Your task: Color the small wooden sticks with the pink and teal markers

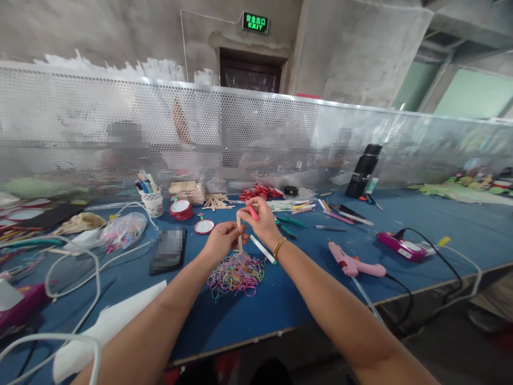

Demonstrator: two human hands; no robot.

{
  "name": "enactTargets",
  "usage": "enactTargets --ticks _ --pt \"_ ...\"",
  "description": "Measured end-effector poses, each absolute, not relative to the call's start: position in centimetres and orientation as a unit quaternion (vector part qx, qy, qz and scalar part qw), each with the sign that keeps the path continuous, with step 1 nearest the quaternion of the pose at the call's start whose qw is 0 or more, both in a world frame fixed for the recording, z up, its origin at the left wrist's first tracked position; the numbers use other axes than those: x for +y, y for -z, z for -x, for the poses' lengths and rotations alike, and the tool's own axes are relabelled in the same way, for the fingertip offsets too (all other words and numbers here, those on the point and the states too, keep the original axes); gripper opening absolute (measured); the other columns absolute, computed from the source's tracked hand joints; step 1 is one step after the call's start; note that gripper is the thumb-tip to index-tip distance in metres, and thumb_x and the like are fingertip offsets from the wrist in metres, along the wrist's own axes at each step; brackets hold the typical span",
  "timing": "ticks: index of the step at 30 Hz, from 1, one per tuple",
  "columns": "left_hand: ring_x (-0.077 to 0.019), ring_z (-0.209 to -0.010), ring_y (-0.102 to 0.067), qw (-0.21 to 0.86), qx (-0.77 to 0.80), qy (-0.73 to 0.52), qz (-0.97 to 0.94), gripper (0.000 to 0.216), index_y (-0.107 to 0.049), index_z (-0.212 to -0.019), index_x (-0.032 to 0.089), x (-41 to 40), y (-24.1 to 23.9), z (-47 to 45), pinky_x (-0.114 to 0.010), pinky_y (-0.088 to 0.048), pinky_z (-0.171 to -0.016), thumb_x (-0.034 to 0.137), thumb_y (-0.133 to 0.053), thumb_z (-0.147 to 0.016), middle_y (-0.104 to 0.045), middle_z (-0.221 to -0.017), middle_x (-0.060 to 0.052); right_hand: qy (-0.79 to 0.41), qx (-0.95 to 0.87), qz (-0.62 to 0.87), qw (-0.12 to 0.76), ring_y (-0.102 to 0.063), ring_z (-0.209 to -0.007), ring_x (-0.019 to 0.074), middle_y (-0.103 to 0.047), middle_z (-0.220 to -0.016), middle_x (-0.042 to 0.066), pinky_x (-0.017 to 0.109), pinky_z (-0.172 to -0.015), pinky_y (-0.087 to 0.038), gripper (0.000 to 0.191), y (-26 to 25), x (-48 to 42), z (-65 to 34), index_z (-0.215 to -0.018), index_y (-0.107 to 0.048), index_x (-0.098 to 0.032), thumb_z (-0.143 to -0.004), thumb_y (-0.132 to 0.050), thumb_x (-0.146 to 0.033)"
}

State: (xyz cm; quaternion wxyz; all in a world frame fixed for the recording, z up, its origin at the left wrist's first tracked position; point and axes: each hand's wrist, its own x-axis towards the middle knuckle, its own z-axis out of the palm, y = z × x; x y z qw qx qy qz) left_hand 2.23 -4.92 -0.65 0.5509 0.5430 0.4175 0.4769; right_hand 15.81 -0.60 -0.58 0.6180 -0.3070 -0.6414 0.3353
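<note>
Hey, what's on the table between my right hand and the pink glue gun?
In the head view, green-handled pliers lie beside your right hand, then bare blue tabletop stretches to the glue gun.

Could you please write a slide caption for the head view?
The left hand holds a wooden stick and the right hand a pink marker, above colorful bands on a blue table.

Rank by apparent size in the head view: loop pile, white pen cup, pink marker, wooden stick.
1. Loop pile
2. White pen cup
3. Pink marker and wooden stick: unsure, both partly hidden, so not ranked
</note>
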Motion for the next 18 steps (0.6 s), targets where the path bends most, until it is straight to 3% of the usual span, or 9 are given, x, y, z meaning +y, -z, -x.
enactTargets --ticks 8,14,18 --pt "-0.0197 -0.077 -0.065 0.533 0.424 -0.489 -0.545 0.042 -0.072 -0.088 0.017 -5.0 0.5 -1.8 -0.026 -0.044 -0.061 0.055 -0.072 -0.069 -0.073 -0.079 -0.009 -0.353 -0.634 0.297 0.620 -0.064 -0.075 0.0145 -0.064 -0.082 -0.001 0.031 -0.077 -0.053 0.040 0.7 -0.1 -16.6 -0.097 -0.042 -0.024 -0.074 -0.069 -0.042" --pt "-0.0092 -0.050 -0.044 0.485 0.412 -0.480 -0.604 0.037 -0.070 -0.067 0.015 -4.5 0.7 -1.6 -0.022 -0.026 -0.045 0.052 -0.075 -0.065 -0.062 -0.061 -0.003 -0.391 -0.641 0.285 0.596 -0.062 -0.064 0.0129 -0.062 -0.079 -0.003 0.028 -0.061 -0.053 0.045 0.9 -0.6 -15.7 -0.096 -0.040 -0.026 -0.073 -0.069 -0.051" --pt "-0.0083 -0.051 -0.045 0.500 0.410 -0.508 -0.570 0.035 -0.070 -0.078 0.016 -4.3 1.0 -1.8 -0.021 -0.030 -0.046 0.047 -0.076 -0.063 -0.065 -0.068 -0.003 -0.374 -0.612 0.304 0.627 -0.061 -0.064 0.0122 -0.061 -0.077 -0.002 0.026 -0.063 -0.052 0.037 0.8 -0.9 -15.5 -0.096 -0.045 -0.024 -0.084 -0.056 -0.057"
